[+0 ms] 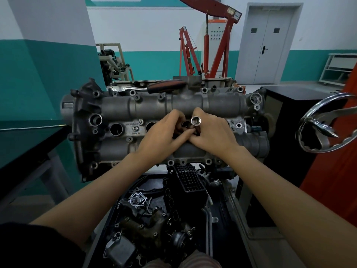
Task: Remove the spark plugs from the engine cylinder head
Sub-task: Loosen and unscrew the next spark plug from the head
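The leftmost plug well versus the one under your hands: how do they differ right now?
The leftmost plug well is fully exposed, a dark round bore with nothing in it that I can see. The well under the hands is mostly covered by fingers, and the right hand holds a shiny socket right at it, with the left hand helping. Both sit in the same row on the cylinder head.

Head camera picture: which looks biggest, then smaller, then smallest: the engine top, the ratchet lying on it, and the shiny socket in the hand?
1. Engine cylinder head: by far the biggest, spanning most of the picture's width.
2. Ratchet: much shorter, lying along the far edge.
3. Socket: smallest, held in the right hand.
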